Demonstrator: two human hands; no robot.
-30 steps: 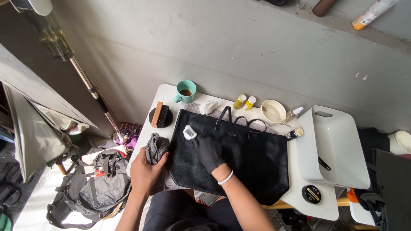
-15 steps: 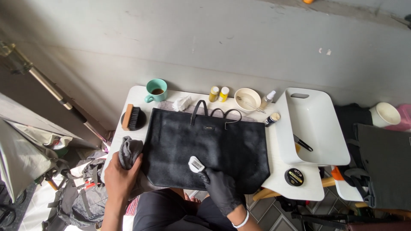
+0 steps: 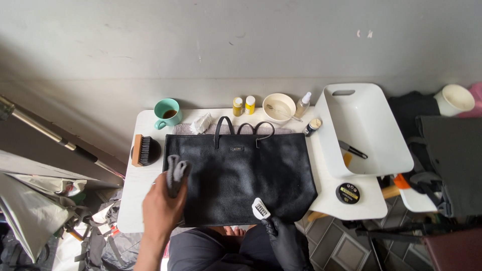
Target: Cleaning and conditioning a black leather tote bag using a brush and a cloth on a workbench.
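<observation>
Black leather tote bag (image 3: 240, 178) lies flat mid-table, gloved right hand (image 3: 285, 242) gripping a small white brush (image 3: 260, 208) at its bottom edge, bare left hand (image 3: 161, 207) clutching a grey cloth (image 3: 175, 171) at its left side, looks mid-clean.

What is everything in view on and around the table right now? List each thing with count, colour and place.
tote bag: 1, black, flat at table centre
cloth: 1, grey, on the bag's left edge, in the left hand
small brush: 1, white, at the bag's lower edge
wooden brush: 1, dark bristles, left of the bag
mug: 1, teal, back left
small bottles: 2, yellow, back
bowl: 1, cream, back
spray bottle: 1, clear, right of the bowl
tray: 1, white, right
tin: 1, black, below the tray
left hand: bare, holds the cloth
right hand: black glove, holds the small brush
</observation>
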